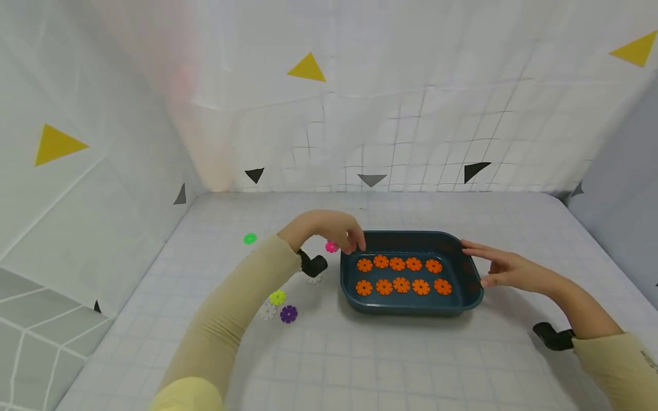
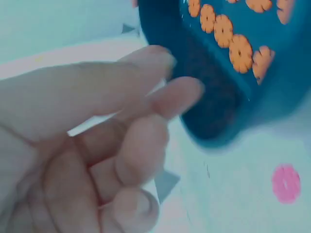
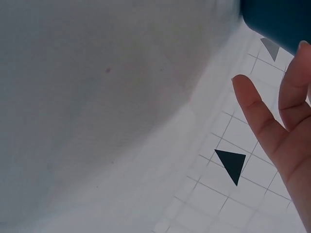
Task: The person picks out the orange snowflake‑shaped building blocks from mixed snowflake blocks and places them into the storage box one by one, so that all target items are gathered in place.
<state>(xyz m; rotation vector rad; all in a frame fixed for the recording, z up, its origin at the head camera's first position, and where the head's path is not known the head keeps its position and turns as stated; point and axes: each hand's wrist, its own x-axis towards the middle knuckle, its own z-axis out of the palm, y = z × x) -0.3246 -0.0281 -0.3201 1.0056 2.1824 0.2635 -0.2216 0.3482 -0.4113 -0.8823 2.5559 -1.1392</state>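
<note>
1. Neither hand grips anything: the left hand (image 1: 334,228) hangs bent at the wrist with fingers loosely curled and empty at the tray's 10 o'clock corner; the right hand (image 1: 506,268) is spread, fingers straight, at the tray's 3 o'clock rim
2. Whether the right fingertips (image 1: 469,245) actually touch the rim cannot be told from the head view; the right wrist view shows straight fingers (image 3: 252,104) beside the tray's dark edge (image 3: 277,19)
3. From the left wrist view, the left fingers (image 2: 146,145) are relaxed and close to the tray's outer wall (image 2: 214,111), blurred
4. Sitting at mid-table, the blue tray (image 1: 411,305) holds orange discs (image 1: 401,284) in two rows of five
5. A pink disc (image 1: 331,246) lies just beside the left fingertips, at the tray's 10 o'clock
6. A green disc (image 1: 249,238) lies farther off at 9 o'clock
7. Yellow (image 1: 277,297), white (image 1: 267,311) and purple (image 1: 289,314) discs cluster at the tray's 8 o'clock, under the left forearm
</note>
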